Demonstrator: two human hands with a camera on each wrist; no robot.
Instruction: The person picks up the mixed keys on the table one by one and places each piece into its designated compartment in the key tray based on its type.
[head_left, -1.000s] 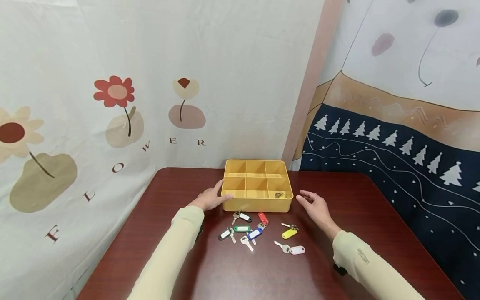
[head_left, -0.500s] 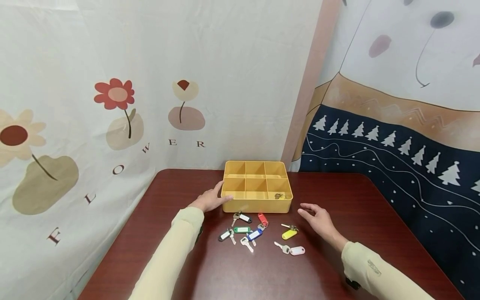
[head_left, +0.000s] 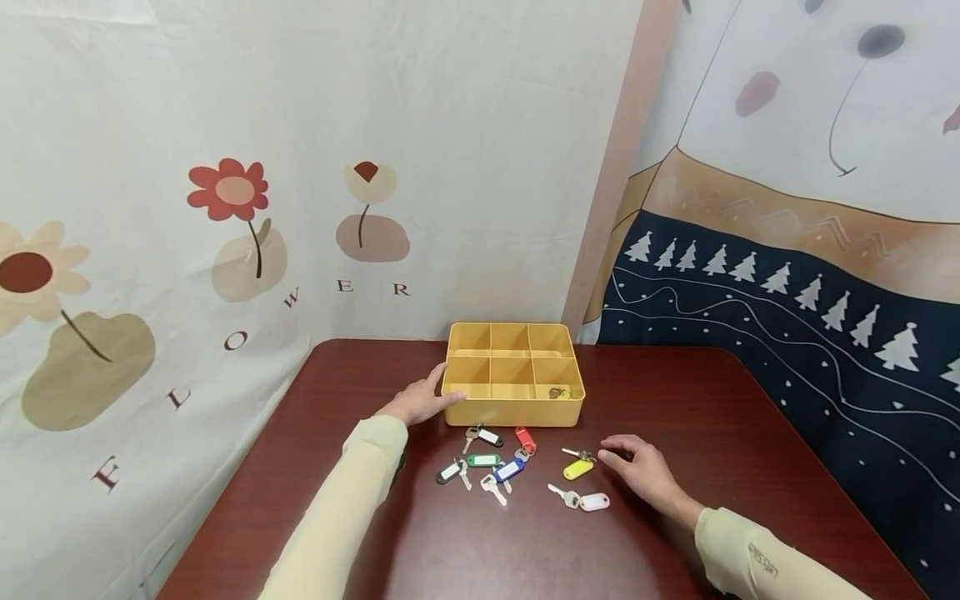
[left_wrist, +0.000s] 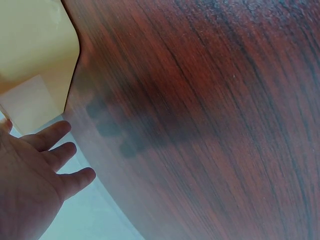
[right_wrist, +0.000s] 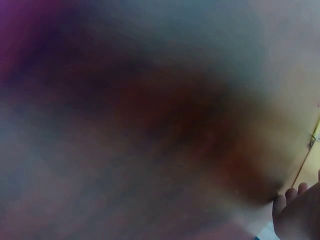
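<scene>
My left hand (head_left: 416, 402) rests against the left side of a yellow six-compartment box (head_left: 513, 412), its thumb at the front rim. In the left wrist view, several fingers (left_wrist: 75, 182) stand spread and fairly straight beside the box (left_wrist: 30, 35). My right hand (head_left: 645, 471) is low over the table, just right of a key with a yellow tag (head_left: 578, 469), its fingers loosely bent and holding nothing visible. Closer to the front lies a key with a white tag (head_left: 595, 502). The right wrist view is mostly blurred, with part of the hand (right_wrist: 297, 212) at lower right.
Before the box lie keys with a red tag (head_left: 525, 439), a green tag (head_left: 483, 460), a blue tag (head_left: 509, 470) and black tags (head_left: 450, 472). A yellow-tagged key (head_left: 558, 392) sits in the front right compartment. Patterned curtains hang behind the dark red table (head_left: 480, 550).
My right hand has moved down and slightly right, away from the box's right side to beside the yellow-tagged key. My left hand stays at the box.
</scene>
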